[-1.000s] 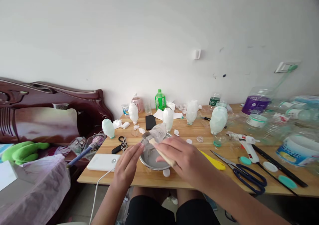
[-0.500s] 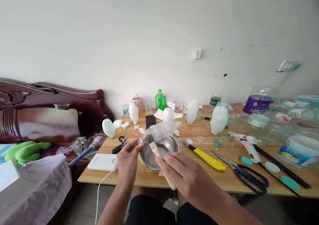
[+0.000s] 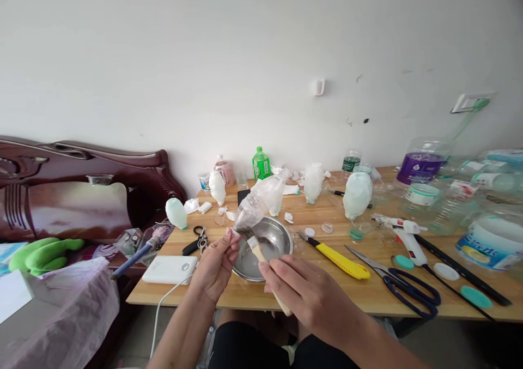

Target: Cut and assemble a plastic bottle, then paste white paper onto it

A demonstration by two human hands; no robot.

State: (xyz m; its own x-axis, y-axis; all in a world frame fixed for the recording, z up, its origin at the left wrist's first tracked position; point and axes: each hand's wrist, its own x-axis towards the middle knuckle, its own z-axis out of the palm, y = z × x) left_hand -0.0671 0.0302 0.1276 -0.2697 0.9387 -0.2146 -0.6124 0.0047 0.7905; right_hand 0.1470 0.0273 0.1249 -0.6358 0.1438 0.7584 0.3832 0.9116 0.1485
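Observation:
My left hand [image 3: 218,262] pinches one end of a clear plastic bottle [image 3: 255,205], which points up and away over the metal bowl [image 3: 286,243]. White, wet-looking material coats the bottle's far part. In my right hand [image 3: 304,287] is a paintbrush [image 3: 261,252] with a pale wooden handle; its bristles touch the bottle near my left fingers. The bowl, standing under both, holds a cloudy liquid. Behind the bottle stands a white-covered form, partly hidden by it.
White-covered forms [image 3: 312,183] stand across the table [image 3: 229,298]. To the right lie a yellow utility knife [image 3: 341,260], scissors [image 3: 398,284] and a hot glue gun [image 3: 408,238], with several clear plastic bottles behind. A white power bank [image 3: 167,270] with a cable and keys [image 3: 200,241] lie left.
The bottle's far end has tilted higher and swung slightly left. My left hand has turned a little, and the brush has stayed against the bottle's near end.

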